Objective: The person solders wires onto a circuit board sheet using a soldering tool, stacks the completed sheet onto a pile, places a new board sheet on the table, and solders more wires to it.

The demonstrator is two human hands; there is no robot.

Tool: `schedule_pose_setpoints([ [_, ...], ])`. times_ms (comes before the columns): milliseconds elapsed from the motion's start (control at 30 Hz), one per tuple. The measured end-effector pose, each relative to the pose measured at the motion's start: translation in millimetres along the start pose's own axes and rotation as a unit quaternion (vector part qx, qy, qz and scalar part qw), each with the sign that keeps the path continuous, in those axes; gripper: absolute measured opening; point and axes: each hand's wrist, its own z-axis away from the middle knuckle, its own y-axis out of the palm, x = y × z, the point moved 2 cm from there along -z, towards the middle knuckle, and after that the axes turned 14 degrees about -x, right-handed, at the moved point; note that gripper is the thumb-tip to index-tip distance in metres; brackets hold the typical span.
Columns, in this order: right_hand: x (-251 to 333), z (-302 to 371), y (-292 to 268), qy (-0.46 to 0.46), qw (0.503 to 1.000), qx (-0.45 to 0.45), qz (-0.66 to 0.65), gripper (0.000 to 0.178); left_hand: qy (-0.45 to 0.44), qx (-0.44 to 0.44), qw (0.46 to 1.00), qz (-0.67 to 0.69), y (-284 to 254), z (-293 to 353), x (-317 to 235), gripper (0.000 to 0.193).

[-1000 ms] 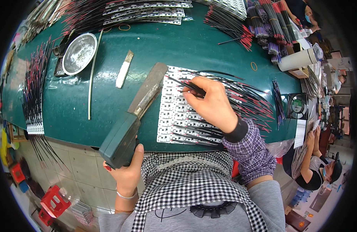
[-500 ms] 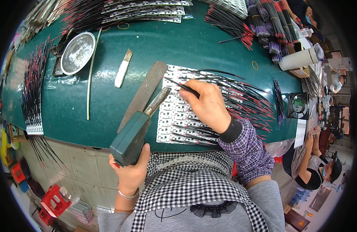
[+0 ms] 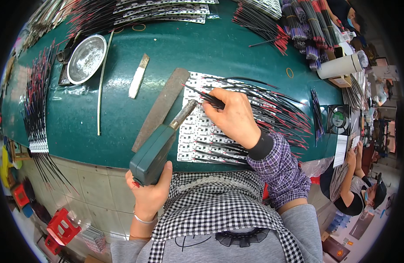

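My left hand [image 3: 149, 193] grips a dark green soldering gun [image 3: 153, 154], its metal barrel pointing up and right, with the tip over the white circuit board panel [image 3: 187, 142]. Between the thumb and fingers of my right hand [image 3: 234, 116] are black wires [image 3: 216, 101] with red ends, held over the panel close to the gun's tip. More black and red wires [image 3: 283, 116] fan out to the right from the panel. A flat grey-brown bar [image 3: 162, 109] lies slanted along the panel's left side, partly behind the gun.
On the green table [image 3: 118, 109] lie a white-handled blade [image 3: 138, 76] and a thin stick [image 3: 101, 87] beside a metal bowl [image 3: 86, 59]. Wired panels [image 3: 164, 11] are stacked at the back. A small fan [image 3: 339, 119] stands at the right edge; a person [image 3: 359, 188] sits beyond.
The soldering gun in my left hand has shifted slightly right, its tip nearer the fingers of my right hand. My right hand has barely moved and still holds the wires.
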Motion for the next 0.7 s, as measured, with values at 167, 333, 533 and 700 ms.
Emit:
schedule_pose_setpoints([
  [167,-1.0,-0.6,0.2,0.004,1.000,0.006,0.002,0.015,-0.007,0.011,1.000,-0.003,-1.2,0.1,1.3,0.014],
  [333,-0.7,0.0,0.7,-0.005,1.000,-0.005,0.003,0.014,0.031,-0.006,0.999,-0.021,-7.4,4.2,12.2,0.016],
  [533,1.8,-3.1,-1.5,-0.004,1.000,0.001,0.007,0.014,0.057,-0.025,0.996,-0.061,-16.3,5.1,13.0,0.020],
  [700,-0.9,-15.8,-5.2,-0.032,0.998,0.058,0.006,0.017,0.078,-0.021,0.996,-0.034,-8.3,5.0,7.5,0.018],
])
